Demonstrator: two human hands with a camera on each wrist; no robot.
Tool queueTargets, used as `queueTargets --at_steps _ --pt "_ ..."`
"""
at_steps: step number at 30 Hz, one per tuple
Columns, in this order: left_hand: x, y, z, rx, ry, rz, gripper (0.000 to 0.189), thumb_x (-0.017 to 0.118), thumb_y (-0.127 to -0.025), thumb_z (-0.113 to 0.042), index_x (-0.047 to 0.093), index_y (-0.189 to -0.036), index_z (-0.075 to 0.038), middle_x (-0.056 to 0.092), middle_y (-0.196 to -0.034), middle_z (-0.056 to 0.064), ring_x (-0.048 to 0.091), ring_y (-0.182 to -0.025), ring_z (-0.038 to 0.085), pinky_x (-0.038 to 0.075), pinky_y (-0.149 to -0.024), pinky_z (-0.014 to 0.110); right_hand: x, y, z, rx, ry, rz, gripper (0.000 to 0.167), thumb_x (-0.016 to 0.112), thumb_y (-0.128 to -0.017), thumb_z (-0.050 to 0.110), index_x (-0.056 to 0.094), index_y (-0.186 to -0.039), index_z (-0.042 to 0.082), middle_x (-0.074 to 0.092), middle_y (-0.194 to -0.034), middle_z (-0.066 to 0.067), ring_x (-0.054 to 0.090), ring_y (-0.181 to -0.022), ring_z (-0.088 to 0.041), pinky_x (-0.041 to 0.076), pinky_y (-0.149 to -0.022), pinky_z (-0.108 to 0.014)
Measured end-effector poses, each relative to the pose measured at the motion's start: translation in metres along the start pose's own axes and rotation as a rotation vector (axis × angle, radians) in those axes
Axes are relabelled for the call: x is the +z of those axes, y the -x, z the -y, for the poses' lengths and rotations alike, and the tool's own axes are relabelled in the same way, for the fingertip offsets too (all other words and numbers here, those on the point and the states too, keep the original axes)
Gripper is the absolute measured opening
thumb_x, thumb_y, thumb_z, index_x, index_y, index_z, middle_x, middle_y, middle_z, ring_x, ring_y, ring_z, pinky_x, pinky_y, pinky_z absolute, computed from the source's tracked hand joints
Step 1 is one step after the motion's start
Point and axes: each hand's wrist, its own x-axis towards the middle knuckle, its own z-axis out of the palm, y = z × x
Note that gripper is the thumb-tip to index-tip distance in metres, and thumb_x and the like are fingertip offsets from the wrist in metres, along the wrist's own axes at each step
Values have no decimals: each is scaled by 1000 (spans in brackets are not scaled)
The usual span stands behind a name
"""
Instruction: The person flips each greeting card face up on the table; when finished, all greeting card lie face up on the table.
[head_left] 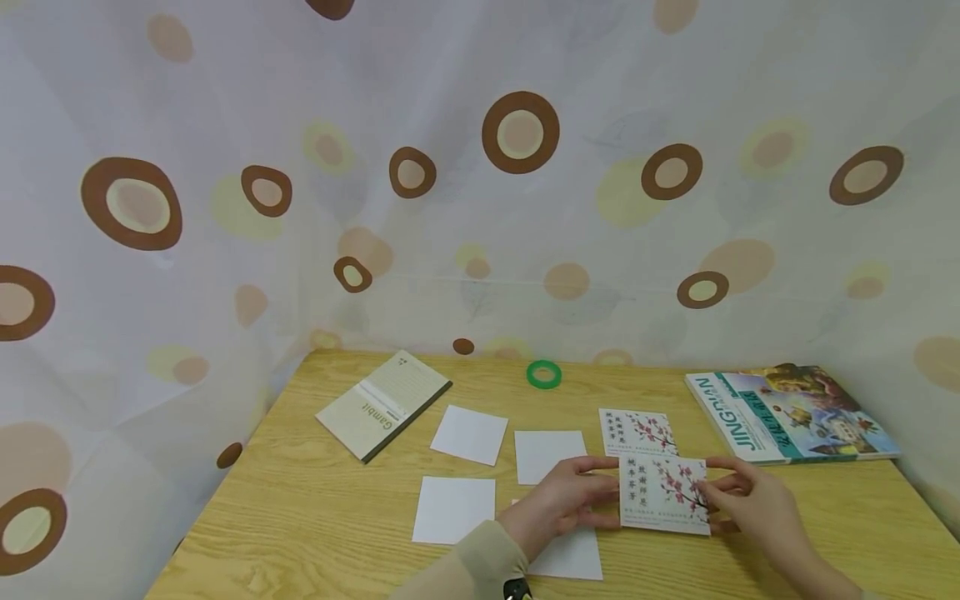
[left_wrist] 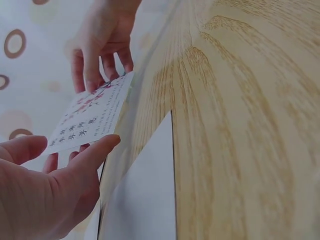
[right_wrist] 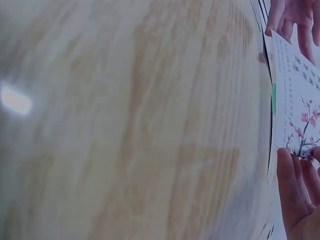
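Both hands hold a white card (head_left: pixel 660 496) printed with pink blossom branches and dark characters, one at each side edge. The left hand (head_left: pixel 561 502) has its fingertips on the card's left edge, some of them under it in the left wrist view. The right hand (head_left: pixel 761 507) pinches the opposite edge, its thumb over the blossoms. Raised above the wooden table (head_left: pixel 300 525), the card overlaps a matching printed card (head_left: pixel 637 429) lying behind it in the head view. Beneath the left hand lies a blank white square (head_left: pixel 570 558), partly covered by that hand.
More blank squares lie at left: one at back (head_left: pixel 469 435), one in front (head_left: pixel 454 510), one near the middle (head_left: pixel 550 454). A Gambit notebook (head_left: pixel 386 404) lies back left, a green tape roll (head_left: pixel 543 374) at the rear, and a colourful book (head_left: pixel 795 414) back right. A patterned curtain (head_left: pixel 450 225) hangs behind.
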Motion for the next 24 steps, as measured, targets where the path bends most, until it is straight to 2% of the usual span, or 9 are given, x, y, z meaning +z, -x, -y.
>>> queueTargets --at_steps 4,15,24 --pt "1 0 1 13 1 -23 37 64 -92 0 64 -129 -8 70 -106 11 68 -92 19 57 -85 57 2 -2 -2 -2 -13 4 59 73 -90 18 48 -136 -7 70 -87 -5 68 -69 -17 62 -59 -35" --pt "6 -1 0 13 7 -100 42 63 -90 4 65 -129 -12 68 -104 10 64 -88 17 60 -82 51 4 -7 -5 -9 39 -21 56 72 -90 16 49 -135 -7 70 -88 -9 68 -67 -17 61 -56 -33" --pt "6 -3 0 4 -20 -69 47 61 -88 7 63 -132 -9 69 -109 9 65 -92 18 60 -84 49 4 -11 -8 -32 93 -25 52 72 -88 13 52 -131 -9 68 -89 -10 66 -67 -16 60 -54 -33"
